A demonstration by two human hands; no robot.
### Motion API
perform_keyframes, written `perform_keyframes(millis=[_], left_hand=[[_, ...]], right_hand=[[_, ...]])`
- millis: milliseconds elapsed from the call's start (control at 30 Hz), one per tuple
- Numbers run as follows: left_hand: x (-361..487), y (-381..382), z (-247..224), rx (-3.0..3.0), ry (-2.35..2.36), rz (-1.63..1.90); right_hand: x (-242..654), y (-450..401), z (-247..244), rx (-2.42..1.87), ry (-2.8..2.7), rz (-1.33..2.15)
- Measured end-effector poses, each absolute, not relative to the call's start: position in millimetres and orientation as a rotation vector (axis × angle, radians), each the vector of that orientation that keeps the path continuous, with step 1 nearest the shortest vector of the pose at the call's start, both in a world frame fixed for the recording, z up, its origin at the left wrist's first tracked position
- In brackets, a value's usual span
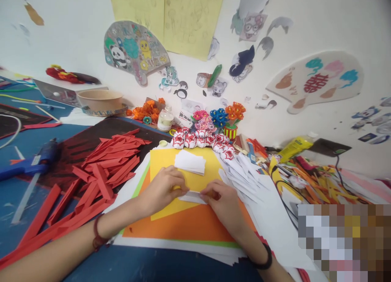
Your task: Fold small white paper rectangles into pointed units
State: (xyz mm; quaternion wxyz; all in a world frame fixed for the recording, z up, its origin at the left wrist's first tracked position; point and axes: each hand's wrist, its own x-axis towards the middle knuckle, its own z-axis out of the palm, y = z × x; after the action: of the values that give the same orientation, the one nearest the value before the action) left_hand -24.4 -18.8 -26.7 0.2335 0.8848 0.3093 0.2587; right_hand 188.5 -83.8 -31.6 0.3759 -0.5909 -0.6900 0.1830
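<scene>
A small white paper strip (193,197) is pinched at its two ends, its far edge seeming to be folded over. My left hand (166,188) is closed on the left end, and my right hand (222,198) grips the right end between thumb and fingers. Beneath them lies a yellow sheet (161,162) on top of an orange sheet (180,227). Just beyond my hands rests a small stack of white paper slips (190,162). Behind that stack sit several red-and-white folded paper pieces (200,140) in a cluster.
Folded red paper strips (104,168) are heaped at the left, near a blue glue gun (36,162). White folded strips (241,178) lie to the right. Paper flowers (218,117) and a glue bottle (165,120) stand by the wall, with a yellow bottle (296,147) farther right.
</scene>
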Motion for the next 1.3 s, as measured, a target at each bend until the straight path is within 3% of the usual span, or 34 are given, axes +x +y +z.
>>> perform_keyframes(millis=[367,600,1300], left_hand=[[-18,-29,-27,2.723,0.781,0.68],[-18,-36,-26,2.94,0.736,0.66],[-17,-39,-35,3.185,0.693,0.713]], right_hand=[[194,-84,-38,-1.359,-1.995,0.277],[186,-93,-35,-1.268,-2.229,-0.114],[184,-96,-40,-1.418,-2.223,-0.25]])
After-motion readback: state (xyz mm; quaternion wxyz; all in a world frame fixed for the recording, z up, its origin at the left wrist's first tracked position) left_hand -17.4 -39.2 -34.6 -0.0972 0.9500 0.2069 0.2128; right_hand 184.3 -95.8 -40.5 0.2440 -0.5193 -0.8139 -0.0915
